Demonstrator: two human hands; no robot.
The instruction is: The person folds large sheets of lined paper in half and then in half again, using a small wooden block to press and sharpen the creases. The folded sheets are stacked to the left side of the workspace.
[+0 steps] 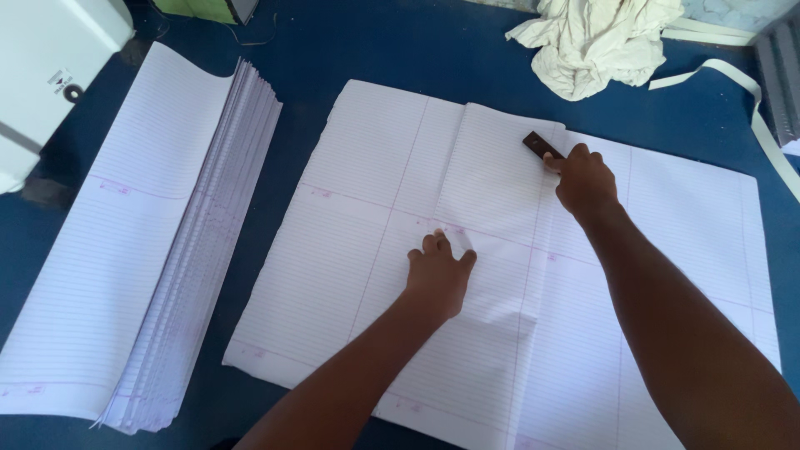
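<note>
The right hand (586, 180) is closed around a small dark wooden block (540, 145), whose far end pokes out beyond the fingers and presses down on the fold of a large ruled sheet (367, 217). This sheet lies spread on the blue table (400, 50), its right part folded over toward the middle. The left hand (438, 275) rests flat on the folded flap, fingers spread and gripping nothing, near and below the block. A stack of folded ruled sheets (142, 250) lies well apart to the left, and a crumpled cream cloth (596, 42) sits at the far edge
</note>
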